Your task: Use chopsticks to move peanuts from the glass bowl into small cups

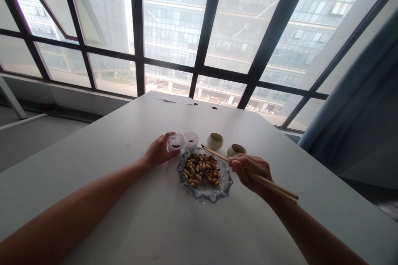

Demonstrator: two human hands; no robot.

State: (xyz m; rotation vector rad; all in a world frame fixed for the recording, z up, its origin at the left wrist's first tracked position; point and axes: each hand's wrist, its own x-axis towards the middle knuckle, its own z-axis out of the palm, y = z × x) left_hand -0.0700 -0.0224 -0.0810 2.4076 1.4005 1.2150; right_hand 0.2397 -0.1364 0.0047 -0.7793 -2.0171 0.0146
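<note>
My left hand [158, 150] is wrapped round the side of a small translucent plastic cup [173, 138] with a few dark seeds [175, 146] in it. A second plastic cup [192, 136] stands right beside it. In my right hand [251, 169] is a pair of wooden chopsticks [219, 156]. Their tips are close together over the far rim of a scalloped glass dish [214, 197], near the second cup, and what looks like a dark seed [202, 146] is between them. Peanuts [199, 169] lie in the dish, with some dark seeds among them.
Two small greenish ceramic cups, one [215, 141] behind the dish and one [236, 149] just beyond my right hand, stand on the white table [130, 227]. Papers [178, 99] lie at its far end. Windows rise behind; a blue curtain [351, 78] hangs at right.
</note>
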